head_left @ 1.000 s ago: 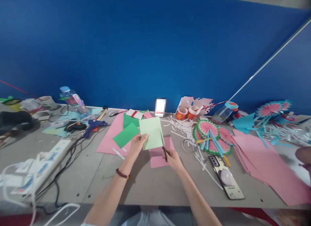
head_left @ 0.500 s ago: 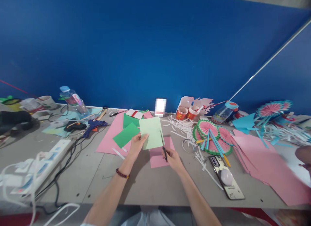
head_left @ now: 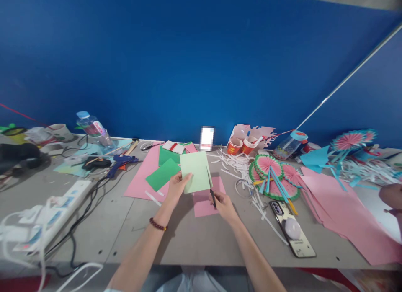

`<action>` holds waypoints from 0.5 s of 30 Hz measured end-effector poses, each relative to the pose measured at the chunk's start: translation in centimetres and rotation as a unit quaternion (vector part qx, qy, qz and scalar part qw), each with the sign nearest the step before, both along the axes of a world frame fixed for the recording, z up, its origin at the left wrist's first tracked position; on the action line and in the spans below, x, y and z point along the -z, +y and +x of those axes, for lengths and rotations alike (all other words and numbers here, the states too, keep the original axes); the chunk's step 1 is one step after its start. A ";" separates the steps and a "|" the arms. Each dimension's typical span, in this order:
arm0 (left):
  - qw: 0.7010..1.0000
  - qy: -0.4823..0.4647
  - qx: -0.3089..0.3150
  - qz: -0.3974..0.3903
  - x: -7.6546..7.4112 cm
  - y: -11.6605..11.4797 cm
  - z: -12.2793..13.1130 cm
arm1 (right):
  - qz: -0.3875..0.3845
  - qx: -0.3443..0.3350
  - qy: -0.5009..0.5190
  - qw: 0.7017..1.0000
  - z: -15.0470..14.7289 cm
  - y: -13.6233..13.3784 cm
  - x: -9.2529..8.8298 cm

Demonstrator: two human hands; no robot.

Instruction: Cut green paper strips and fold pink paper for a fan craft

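My left hand [head_left: 179, 185] pinches the left edge of a light green paper sheet [head_left: 195, 170], thumb on top, and holds it above the table. My right hand [head_left: 223, 205] grips black-handled scissors [head_left: 213, 198], whose blades reach up along the sheet's right edge. A narrow strip stands partly parted from the sheet there. Beneath lies a small pink paper [head_left: 205, 206] on the table. Left of the sheet, a dark green paper rectangle [head_left: 162, 175] rests on a larger pink sheet [head_left: 138, 183].
To the right are watermelon-patterned paper fans [head_left: 273, 177], white paper strips [head_left: 235, 163], red paper cups [head_left: 235, 146] and a phone [head_left: 293, 231]. A blue glue gun [head_left: 121, 163], a power strip [head_left: 56, 214] and a bottle [head_left: 94, 126] stand left. Another person's hand [head_left: 391, 195] shows far right.
Hardly anything differs. The sheet, the scissors and both my hands keep nearly the same place; the hand at the far right has shifted slightly left.
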State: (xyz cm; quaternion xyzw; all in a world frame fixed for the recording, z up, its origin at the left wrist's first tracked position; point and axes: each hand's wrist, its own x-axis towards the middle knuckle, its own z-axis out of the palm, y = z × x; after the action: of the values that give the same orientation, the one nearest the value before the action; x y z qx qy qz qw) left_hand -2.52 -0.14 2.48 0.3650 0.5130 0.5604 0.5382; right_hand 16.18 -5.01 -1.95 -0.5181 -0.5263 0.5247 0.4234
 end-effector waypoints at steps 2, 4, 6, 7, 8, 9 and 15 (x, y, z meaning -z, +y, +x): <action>1.000 -0.009 0.007 -0.001 0.0 0.0 0.0 | 0.001 -0.001 0.004 1.000 0.0 0.0 0.0; 1.000 -0.005 0.014 0.001 0.2 0.0 -0.1 | 0.000 0.003 0.006 1.000 -0.1 0.0 0.0; 1.000 0.007 0.018 -0.001 0.5 0.1 -0.1 | -0.004 0.006 0.005 1.000 -0.1 0.0 0.1; 1.000 0.009 0.020 -0.002 0.6 0.1 -0.1 | -0.006 0.007 0.003 1.000 -0.1 0.1 0.2; 1.000 0.009 0.021 -0.001 0.7 0.1 -0.1 | -0.010 0.008 0.002 1.000 -0.1 0.1 0.3; 1.000 0.009 0.023 -0.001 0.7 0.2 -0.2 | -0.013 0.008 0.002 1.000 -0.1 0.1 0.4; 0.999 -0.002 0.037 0.008 1.0 0.6 -0.5 | -0.031 -0.003 0.010 0.999 0.0 0.2 1.1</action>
State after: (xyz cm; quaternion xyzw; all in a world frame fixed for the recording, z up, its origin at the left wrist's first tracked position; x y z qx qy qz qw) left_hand -3.03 0.42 1.43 0.3869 0.4940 0.5445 0.5566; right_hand 16.17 -4.82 -3.00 -0.5245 -0.5068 0.5471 0.4108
